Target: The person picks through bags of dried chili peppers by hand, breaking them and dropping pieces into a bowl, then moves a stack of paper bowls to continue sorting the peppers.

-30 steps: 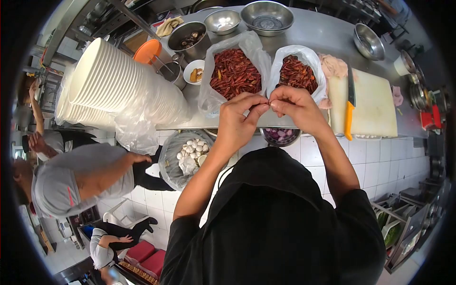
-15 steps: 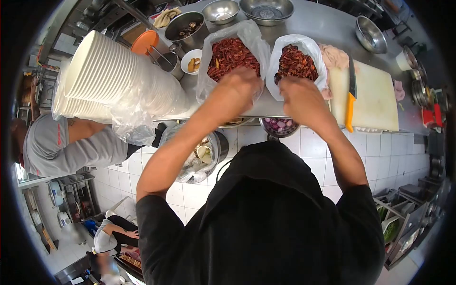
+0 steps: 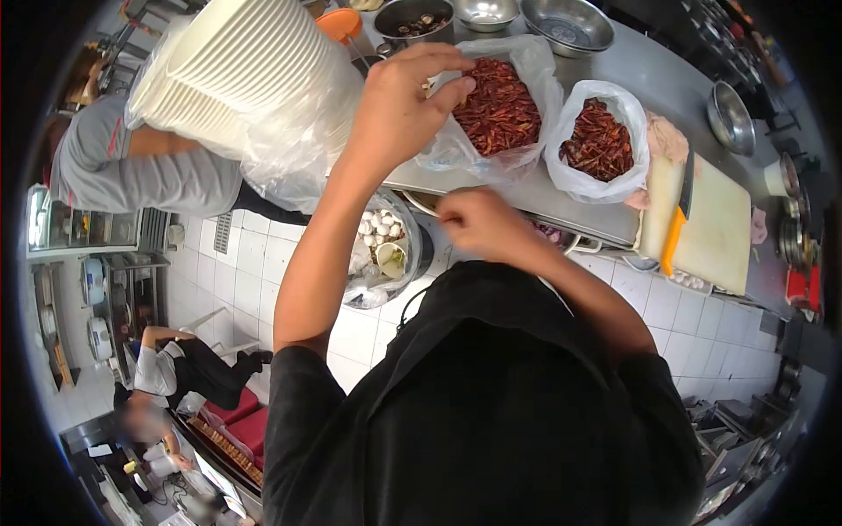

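Note:
Dried red chilies fill a large clear plastic bag (image 3: 548, 61) on the steel table. My left hand (image 3: 408, 101) is at the left side of this bag, thumb and fingers apart, fingertips near the chilies (image 3: 498, 110). My right hand (image 3: 481, 226) is in front of the table edge, right of a bag-lined waste bin (image 3: 426, 250). Its fingers are curled in, and what they hold, if anything, is hidden. A smaller white plastic bag (image 3: 636, 105) stands to the right with more dried chilies (image 3: 598, 145) in it.
A yellow-handled knife (image 3: 674, 232) lies on a white cutting board (image 3: 719, 223) at right. Stacked white containers (image 3: 254, 70) stand at left, metal bowls (image 3: 570, 26) and a pot (image 3: 414, 22) at the back. A co-worker in grey (image 3: 167, 167) is at far left; another person (image 3: 162, 368) sits lower left.
My right hand has left the smaller bag and moved left and down toward the waste bin. My left hand has shifted from over the chilies to the large bag's left side, fingers spread.

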